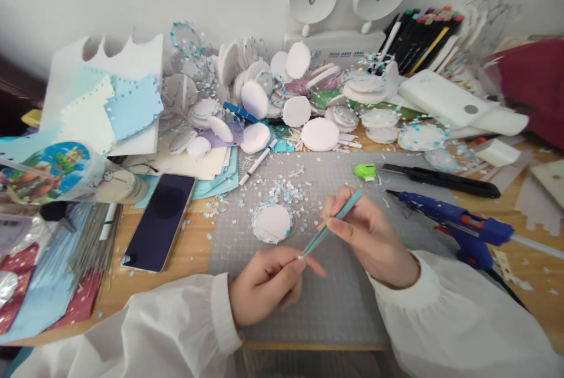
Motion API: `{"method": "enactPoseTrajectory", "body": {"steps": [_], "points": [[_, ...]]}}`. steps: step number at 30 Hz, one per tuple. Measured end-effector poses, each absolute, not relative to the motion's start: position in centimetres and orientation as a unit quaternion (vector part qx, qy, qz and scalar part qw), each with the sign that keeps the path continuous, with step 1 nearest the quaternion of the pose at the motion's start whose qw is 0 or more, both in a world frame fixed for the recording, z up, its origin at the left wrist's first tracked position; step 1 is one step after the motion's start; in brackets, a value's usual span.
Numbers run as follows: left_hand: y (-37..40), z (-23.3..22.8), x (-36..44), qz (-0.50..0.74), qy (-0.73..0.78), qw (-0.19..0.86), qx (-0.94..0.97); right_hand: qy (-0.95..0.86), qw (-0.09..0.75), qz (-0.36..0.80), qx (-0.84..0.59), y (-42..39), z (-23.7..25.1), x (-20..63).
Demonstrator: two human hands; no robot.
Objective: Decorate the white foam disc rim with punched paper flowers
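Note:
My right hand (368, 237) grips pale teal tweezers (332, 222), their tip angled down-left. My left hand (268, 287) has its fingers pinched together right at the tweezer tip, on something too small to make out. Both hands hover over a grey cutting mat (352, 301). Just beyond them on the mat lies a clear round disc (272, 223) with a white centre and a rim of tiny blue and white flakes. More loose flakes (286, 190) are scattered behind it.
A blue glue gun (458, 222), a black knife (440, 177) and a green tool (365, 171) lie right of the mat. A dark phone (161, 220) lies left. Several white foam discs (319, 133) pile up behind, near markers (418, 37), paper sheets (110, 107) and a white lamp (339, 7).

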State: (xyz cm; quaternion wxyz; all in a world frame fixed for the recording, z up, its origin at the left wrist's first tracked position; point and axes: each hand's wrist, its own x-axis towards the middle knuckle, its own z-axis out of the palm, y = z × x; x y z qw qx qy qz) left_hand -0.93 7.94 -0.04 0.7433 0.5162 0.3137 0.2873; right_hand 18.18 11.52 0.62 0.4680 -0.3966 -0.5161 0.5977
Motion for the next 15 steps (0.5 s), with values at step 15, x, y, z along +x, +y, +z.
{"method": "enactPoseTrajectory", "body": {"steps": [15], "points": [[7.96,0.27,-0.96,0.252,0.32,0.745,0.528,-0.517,0.463,0.6,-0.398,11.57,0.38,18.5]]}}
